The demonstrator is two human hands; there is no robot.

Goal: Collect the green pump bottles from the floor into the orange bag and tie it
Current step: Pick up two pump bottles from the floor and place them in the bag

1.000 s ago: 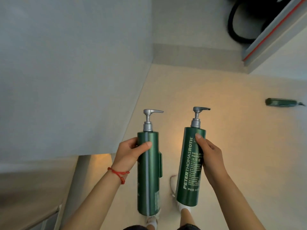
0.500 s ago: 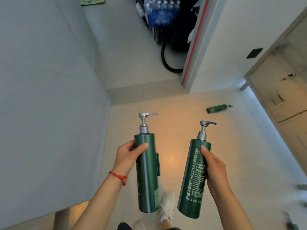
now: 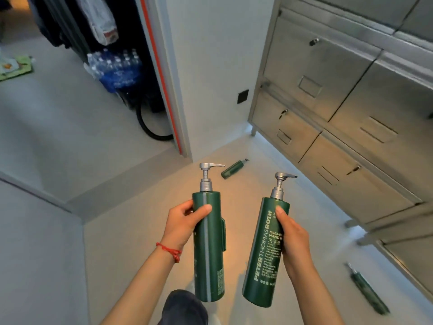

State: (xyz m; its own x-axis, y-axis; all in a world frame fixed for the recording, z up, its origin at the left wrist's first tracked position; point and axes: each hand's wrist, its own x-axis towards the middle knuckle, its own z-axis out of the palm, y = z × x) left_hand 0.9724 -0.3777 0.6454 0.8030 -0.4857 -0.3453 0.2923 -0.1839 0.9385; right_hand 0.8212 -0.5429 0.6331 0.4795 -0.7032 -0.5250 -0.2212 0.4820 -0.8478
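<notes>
I hold two green pump bottles upright in front of me. My left hand [image 3: 185, 221], with a red string on the wrist, grips the left bottle [image 3: 209, 254] near its top. The right bottle [image 3: 263, 254], printed with white lettering, tilts slightly in my right hand [image 3: 291, 238]. A third green bottle [image 3: 233, 170] lies on the pale floor ahead, by the wall corner. One more green bottle [image 3: 367, 290] lies on the floor at the lower right, beside the cabinets. No orange bag is in view.
Steel cabinets [image 3: 339, 102] with drawers line the right side. A white wall corner with a red-edged door frame [image 3: 161, 73] stands ahead. Beyond it are a pack of water bottles [image 3: 114, 66], a black hose [image 3: 145, 127] and hanging clothes. A white wall runs along the left.
My view has swung up and to the right, bringing the cabinets and the lower-right floor bottle into sight. Both hands keep the same grip on their bottles.
</notes>
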